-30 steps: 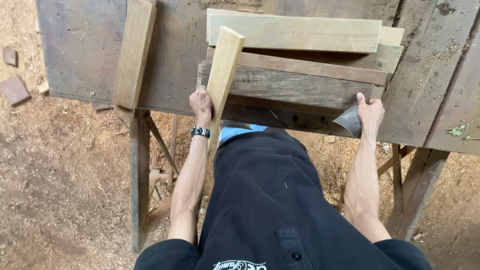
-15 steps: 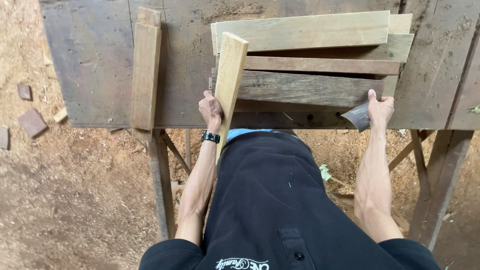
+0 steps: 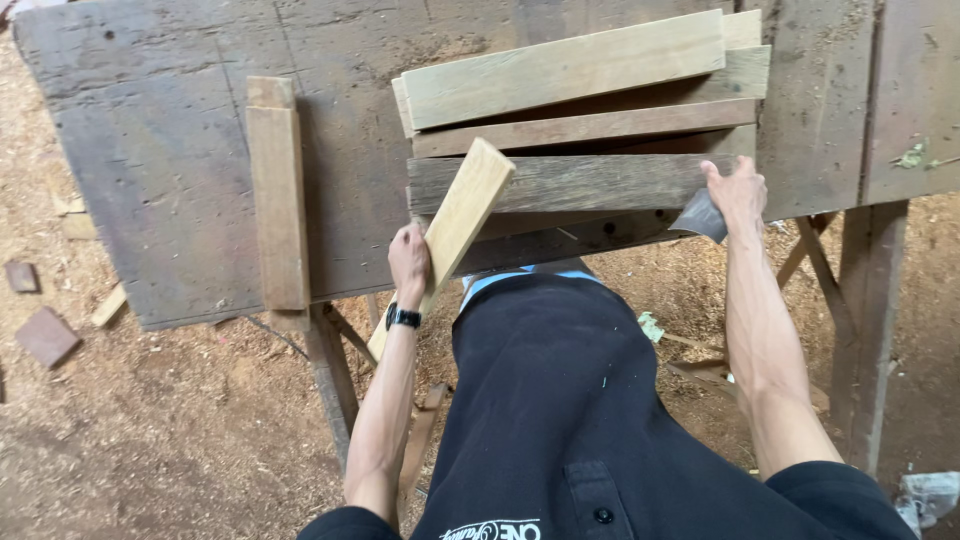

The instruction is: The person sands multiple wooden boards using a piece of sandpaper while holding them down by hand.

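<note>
My left hand [image 3: 408,262] grips a pale wooden slat [image 3: 456,222] that leans tilted against the front edge of a worn wooden workbench [image 3: 170,170]; its upper end rests on a stack of planks [image 3: 580,120]. My right hand [image 3: 738,192] holds a grey metal blade-like tool [image 3: 698,216] against the right end of a dark grey plank [image 3: 570,184] at the front of the stack. A black watch is on my left wrist.
A separate pale board [image 3: 276,200] lies lengthwise on the bench to the left. Below are bench legs [image 3: 868,320], sawdust-covered ground, brick pieces [image 3: 46,336] and wood scraps at the left.
The view has shifted so the bench sits further right and closer. The slat in my left hand has tilted further to the right. My right hand stays at the plank's end.
</note>
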